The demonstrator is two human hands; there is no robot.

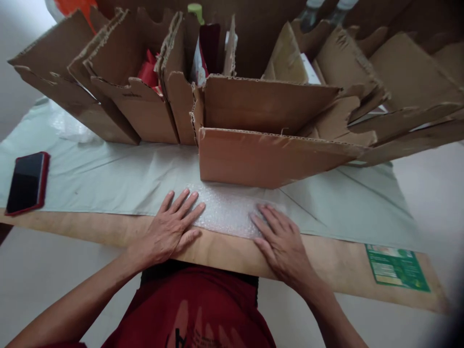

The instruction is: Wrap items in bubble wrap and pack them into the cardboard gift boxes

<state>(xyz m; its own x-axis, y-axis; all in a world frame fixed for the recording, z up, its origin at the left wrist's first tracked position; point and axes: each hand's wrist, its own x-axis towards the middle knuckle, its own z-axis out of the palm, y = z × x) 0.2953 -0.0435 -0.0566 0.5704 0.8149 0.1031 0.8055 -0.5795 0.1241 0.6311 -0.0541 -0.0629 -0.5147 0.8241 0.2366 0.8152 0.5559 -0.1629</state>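
Observation:
A folded strip of clear bubble wrap (224, 210) lies flat along the front of the table, partly over the pale green cloth. My left hand (172, 224) rests at its left end with the fingers spread. At the right end my right hand (279, 237) lies on the wrap, palm down and fingers stretched out. Neither hand grips anything. Just behind the wrap stands a low open cardboard box (268, 157), whose floor is hidden from me.
Several upright cardboard holders line the back, one with a red item (148, 71). A phone in a red case (28, 183) lies at the left. More clear wrap (72, 123) sits behind it. A green printed packet (397, 267) is on the wooden edge at right.

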